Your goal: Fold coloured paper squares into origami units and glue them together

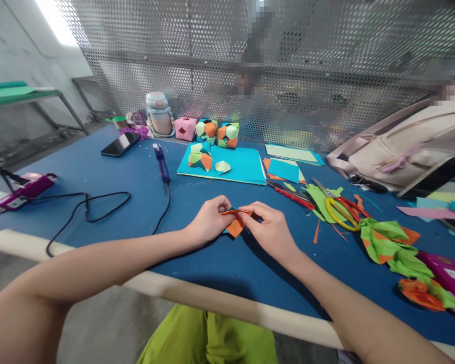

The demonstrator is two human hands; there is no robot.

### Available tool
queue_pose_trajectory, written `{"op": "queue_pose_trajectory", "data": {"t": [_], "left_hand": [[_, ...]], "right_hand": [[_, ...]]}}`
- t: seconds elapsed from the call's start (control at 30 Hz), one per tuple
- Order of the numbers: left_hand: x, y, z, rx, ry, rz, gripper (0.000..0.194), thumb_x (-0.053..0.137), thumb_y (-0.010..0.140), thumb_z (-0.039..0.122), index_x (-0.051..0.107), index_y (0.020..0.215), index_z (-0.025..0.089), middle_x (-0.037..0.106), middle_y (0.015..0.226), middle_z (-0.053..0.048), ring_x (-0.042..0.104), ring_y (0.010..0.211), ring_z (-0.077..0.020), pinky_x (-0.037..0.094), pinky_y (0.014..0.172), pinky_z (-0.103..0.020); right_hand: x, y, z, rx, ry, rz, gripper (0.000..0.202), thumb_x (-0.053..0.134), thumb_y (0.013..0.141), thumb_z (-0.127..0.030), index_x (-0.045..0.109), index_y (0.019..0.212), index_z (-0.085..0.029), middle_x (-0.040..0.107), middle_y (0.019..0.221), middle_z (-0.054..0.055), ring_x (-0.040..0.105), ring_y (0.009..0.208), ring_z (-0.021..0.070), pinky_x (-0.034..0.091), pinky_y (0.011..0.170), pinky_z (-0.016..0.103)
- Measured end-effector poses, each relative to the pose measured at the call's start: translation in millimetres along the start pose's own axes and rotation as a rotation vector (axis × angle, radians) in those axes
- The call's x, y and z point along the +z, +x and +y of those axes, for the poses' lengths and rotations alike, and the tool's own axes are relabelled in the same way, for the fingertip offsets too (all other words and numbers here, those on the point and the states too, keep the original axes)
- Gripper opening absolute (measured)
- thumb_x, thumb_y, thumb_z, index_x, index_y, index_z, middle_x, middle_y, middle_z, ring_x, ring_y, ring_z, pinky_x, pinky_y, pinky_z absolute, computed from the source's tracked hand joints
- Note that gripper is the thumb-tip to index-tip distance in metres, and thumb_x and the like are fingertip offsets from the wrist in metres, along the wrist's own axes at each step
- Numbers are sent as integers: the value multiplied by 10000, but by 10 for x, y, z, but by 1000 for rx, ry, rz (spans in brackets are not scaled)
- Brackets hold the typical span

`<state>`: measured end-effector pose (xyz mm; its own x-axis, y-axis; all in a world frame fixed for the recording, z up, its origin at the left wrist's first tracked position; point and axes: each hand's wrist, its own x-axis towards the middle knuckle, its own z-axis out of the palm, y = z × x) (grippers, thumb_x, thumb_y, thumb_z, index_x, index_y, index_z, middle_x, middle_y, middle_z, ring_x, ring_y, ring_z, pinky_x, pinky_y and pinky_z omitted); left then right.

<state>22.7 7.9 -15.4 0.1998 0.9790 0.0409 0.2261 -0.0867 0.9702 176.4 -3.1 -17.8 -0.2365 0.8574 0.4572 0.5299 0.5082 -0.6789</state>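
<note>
Between both hands, just above the blue table, is a small folded paper piece, orange with a bit of blue showing at its edges. My left hand pinches its left side between thumb and fingers. On the right side, my right hand grips the same paper in a pinch. Beyond the hands, a half-built folded-paper shape in orange, green and blue and a small pale green folded piece lie on a stack of blue sheets.
Finished paper cubes and a bottle stand at the back. A glue gun stands left, its cord looping across the table. Right lie square papers, scissors, crumpled scraps and a bag.
</note>
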Motion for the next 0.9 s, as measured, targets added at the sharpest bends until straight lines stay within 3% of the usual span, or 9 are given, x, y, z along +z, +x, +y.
{"op": "queue_pose_trajectory", "data": {"t": [0.13, 0.33, 0.53, 0.63, 0.9], "left_hand": [[2, -13, 16, -13, -46, 2, 122, 580, 653, 215, 474, 664, 158, 427, 556, 74, 396, 521, -64, 305, 478, -186], [-9, -8, 49, 28, -153, -12, 184, 552, 748, 279, 616, 824, 124, 613, 763, -13, 545, 706, -118, 430, 666, -233], [-24, -1, 24, 34, -54, 9, 188, 533, 766, 262, 639, 823, 118, 630, 756, -24, 555, 702, -132, 429, 652, -235], [-19, -6, 7, 54, -23, 9, 191, 537, 768, 277, 641, 805, 122, 625, 747, -20, 547, 695, -130, 417, 638, -231], [6, -2, 16, -35, -201, -57, 212, 579, 726, 300, 636, 815, 117, 629, 731, -4, 552, 679, -124, 431, 653, -230]], "right_hand": [[-29, -2, -18, -2, 0, 28, 170, 517, 826, -210, 676, 780, -172, 612, 689, 27, 563, 640, 142, 426, 608, 264], [-67, 28, -15, 149, 67, 49, 184, 548, 796, -266, 677, 733, -151, 619, 664, 26, 543, 586, 133, 419, 557, 255], [-50, 43, 23, 153, 103, 38, 192, 579, 767, -299, 689, 829, -153, 659, 763, 42, 582, 639, 144, 451, 588, 251], [-51, 38, 21, 123, 101, 38, 197, 546, 798, -292, 692, 789, -159, 653, 753, 44, 583, 658, 145, 445, 590, 247], [-36, 24, -3, 102, 139, 73, 192, 532, 816, -273, 669, 730, -169, 616, 706, 22, 561, 650, 136, 437, 599, 246]]}}
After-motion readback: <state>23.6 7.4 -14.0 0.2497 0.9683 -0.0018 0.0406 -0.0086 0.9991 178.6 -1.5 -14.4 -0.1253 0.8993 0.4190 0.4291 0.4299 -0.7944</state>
